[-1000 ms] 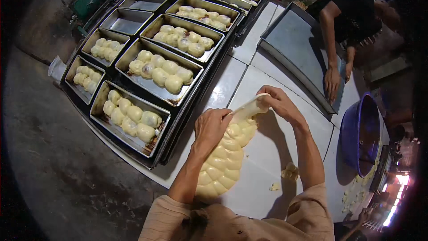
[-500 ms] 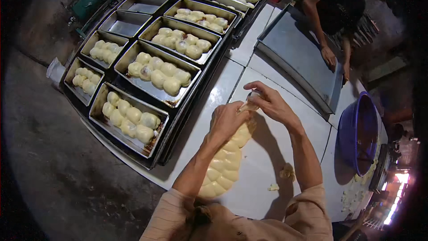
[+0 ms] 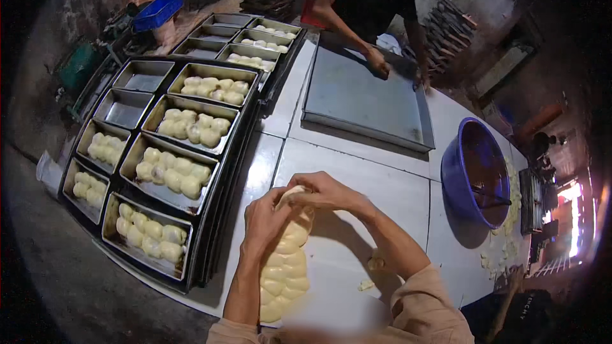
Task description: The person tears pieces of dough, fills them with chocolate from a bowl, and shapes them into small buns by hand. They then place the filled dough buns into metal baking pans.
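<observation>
1. A dim workroom with rough grey walls and a dark floor (image 3: 95, 306) surrounded a white tiled table (image 3: 398, 188); bright light came in at the far right
2. On the table, the dough mass (image 3: 285, 264) lay lengthwise before the person, pale yellow, glossy and marked into many rounded lumps, its far end directly under both hands
3. The right hand (image 3: 325, 192) reached across from the right, its bent fingers clamped on a small piece of dough (image 3: 293, 192) just over that far end
4. The left hand (image 3: 260, 220) curved round the left side of the same piece, close against the right fingers – its fingertips were hidden, so whether they were clamped or only resting there could not be told
5. Beige sleeves (image 3: 430, 306) covered the upper part of the person's arms, and dough scraps (image 3: 366, 285) lay near the right forearm
6. To the left stood rows of metal pans (image 3: 123, 109) on dark stacked trays (image 3: 213, 236); many pans held clustered dough balls (image 3: 150, 234)
7. Beyond the hands sat a large grey tray (image 3: 363, 102) with raised sides – a co-worker (image 3: 366, 0) in a dark shirt leaned over its far edge, one hand on its surface
8. A purple basin (image 3: 459, 181) stood to the right, with more scraps strewn beside it, and a blue crate (image 3: 158, 11) showed at the back left
</observation>
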Demonstrator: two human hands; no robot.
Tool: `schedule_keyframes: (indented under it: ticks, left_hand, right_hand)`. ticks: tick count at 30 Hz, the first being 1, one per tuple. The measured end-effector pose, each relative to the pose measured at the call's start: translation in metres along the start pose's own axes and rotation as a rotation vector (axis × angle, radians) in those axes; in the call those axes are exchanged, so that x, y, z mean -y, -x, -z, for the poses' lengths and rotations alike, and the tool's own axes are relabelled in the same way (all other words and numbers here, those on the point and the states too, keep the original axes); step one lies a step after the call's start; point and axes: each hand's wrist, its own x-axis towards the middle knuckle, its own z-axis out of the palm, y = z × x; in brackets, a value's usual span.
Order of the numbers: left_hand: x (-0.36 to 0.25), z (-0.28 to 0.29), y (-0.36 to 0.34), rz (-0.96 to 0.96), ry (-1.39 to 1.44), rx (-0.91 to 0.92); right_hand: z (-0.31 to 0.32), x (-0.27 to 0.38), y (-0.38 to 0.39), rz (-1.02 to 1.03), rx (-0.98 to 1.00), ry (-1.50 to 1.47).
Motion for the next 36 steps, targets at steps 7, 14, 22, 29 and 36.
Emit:
schedule_keyframes:
  ticks: [7, 14, 22, 29, 36]
  left_hand:
    - [-0.006, -0.007, -0.005, -0.112, -0.045, 0.01]
    - [0.021, -0.01, -0.009, -0.314, -0.323, -0.058]
    - [0.035, -0.005, -0.004, -0.264, -0.468, 0.042]
    - [-0.012, 0.042, -0.002, -0.166, 0.138, 0.499]
    - [-0.076, -0.015, 0.009, -0.179, 0.295, 0.522]
  right_hand:
    - [-0.004, 0.005, 0.0, 0.035, -0.096, 0.155]
    - [-0.014, 0.011, 0.002, 0.077, -0.152, 0.005]
    - [-0.008, 0.054, 0.041, 0.053, -0.244, -0.796]
    - [-0.009, 0.026, 0.084, 0.012, -0.381, -1.057]
    - [-0.028, 0.029, 0.123, -0.083, -0.677, -0.907]
